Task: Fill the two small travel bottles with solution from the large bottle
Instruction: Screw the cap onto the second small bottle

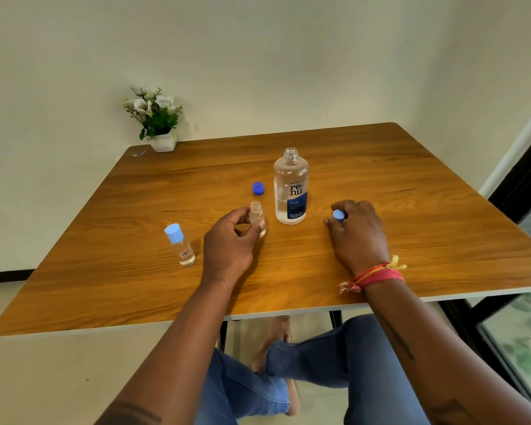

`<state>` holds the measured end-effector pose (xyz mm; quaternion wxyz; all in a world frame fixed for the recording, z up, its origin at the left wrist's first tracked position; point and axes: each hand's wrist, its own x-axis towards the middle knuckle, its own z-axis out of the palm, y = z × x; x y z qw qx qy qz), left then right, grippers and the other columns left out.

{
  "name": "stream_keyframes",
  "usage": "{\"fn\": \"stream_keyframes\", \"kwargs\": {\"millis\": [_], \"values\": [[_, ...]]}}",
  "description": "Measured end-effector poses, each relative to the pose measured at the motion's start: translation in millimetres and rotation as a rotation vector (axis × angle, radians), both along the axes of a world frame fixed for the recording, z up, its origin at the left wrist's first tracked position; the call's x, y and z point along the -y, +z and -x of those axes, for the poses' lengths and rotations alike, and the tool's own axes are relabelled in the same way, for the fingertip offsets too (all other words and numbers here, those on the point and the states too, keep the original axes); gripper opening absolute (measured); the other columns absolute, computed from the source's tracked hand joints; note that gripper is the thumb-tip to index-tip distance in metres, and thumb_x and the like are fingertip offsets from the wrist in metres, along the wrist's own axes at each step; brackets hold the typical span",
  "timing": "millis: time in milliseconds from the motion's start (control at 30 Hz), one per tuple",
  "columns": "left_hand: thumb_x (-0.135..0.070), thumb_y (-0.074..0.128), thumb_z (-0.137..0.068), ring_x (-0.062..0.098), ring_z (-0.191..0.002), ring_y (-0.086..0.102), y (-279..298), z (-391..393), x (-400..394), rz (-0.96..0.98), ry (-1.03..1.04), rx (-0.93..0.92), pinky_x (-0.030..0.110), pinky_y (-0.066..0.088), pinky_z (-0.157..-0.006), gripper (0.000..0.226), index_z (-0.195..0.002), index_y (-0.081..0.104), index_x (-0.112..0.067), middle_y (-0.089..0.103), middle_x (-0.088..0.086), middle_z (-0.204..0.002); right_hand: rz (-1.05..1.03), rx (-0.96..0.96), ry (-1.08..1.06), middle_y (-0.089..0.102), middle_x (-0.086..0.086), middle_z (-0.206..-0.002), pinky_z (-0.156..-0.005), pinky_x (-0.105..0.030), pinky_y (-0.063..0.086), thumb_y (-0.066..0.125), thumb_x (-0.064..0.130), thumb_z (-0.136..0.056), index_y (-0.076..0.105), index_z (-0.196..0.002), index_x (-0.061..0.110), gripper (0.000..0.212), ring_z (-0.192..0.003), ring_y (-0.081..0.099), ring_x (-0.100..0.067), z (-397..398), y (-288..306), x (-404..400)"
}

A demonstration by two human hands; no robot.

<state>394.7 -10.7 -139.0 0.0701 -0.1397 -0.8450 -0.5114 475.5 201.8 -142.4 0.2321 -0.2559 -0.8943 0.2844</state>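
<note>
the large bottle (290, 188) stands upright and uncapped near the middle of the desk (411, 185); its dark blue cap (258, 188) lies just left of it; the left hand (232, 243) grips an open small bottle (256, 214) standing in front-left of the large bottle; the right hand (357, 234), front-right of the large bottle, pinches a pale blue cap (338, 215) against the desk; the capped small bottle (180, 245) stands further left; a potted plant (157, 119) sits far behind-left.
</note>
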Motion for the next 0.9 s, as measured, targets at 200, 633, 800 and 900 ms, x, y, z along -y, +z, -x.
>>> {"fn": "stream_keyframes", "kwargs": {"millis": [200, 633, 800, 900], "values": [[-0.042, 0.073, -0.090, -0.012, -0.080, 0.060, 1.6, -5.4, 4.4, -0.019, -0.026, 0.008, 0.005, 0.044, -0.062, 0.036, -0.124, 0.069, -0.033, 0.071, -0.017, -0.105, 0.011, -0.379, 0.262, 0.064, 0.010, -0.108, -0.075, -0.017, 0.050, 0.078, 0.024, -0.088, 0.065, -0.118, 0.022, 0.033, -0.088, 0.060, -0.006, -14.6, 10.3, 45.7], [-0.043, 0.067, -0.094, 0.001, -0.057, 0.060, 0.7, -15.9, 16.4, -0.068, -0.079, 0.057, 0.018, 0.045, -0.051, 0.025, -0.118, 0.071, -0.036, 0.072, -0.016, -0.089, 0.163, -0.488, 0.435, 0.066, 0.006, -0.123, -0.091, -0.034, 0.057, 0.068, 0.017, -0.096, 0.066, -0.128, 0.024, 0.033, -0.109, 0.063, -0.005, 33.6, 13.6, 102.1], [-0.043, 0.066, -0.095, 0.000, -0.056, 0.055, -0.6, -15.0, 16.4, -0.065, -0.090, 0.058, 0.015, 0.041, -0.052, 0.022, -0.115, 0.072, -0.039, 0.071, -0.015, -0.086, 0.167, -0.507, 0.447, 0.066, 0.005, -0.122, -0.091, -0.032, 0.056, 0.068, 0.015, -0.096, 0.067, -0.128, 0.020, 0.033, -0.110, 0.063, -0.006, 32.5, 5.7, 99.1], [-0.040, 0.065, -0.096, 0.000, -0.057, 0.056, -0.7, -15.6, 15.2, -0.036, -0.082, 0.043, 0.011, 0.037, -0.051, 0.021, -0.115, 0.071, -0.039, 0.066, -0.016, -0.080, 0.128, -0.475, 0.488, 0.066, 0.005, -0.123, -0.094, -0.037, 0.055, 0.068, 0.016, -0.095, 0.068, -0.128, 0.022, 0.034, -0.116, 0.062, -0.009, 33.6, 5.3, 98.8]]}}
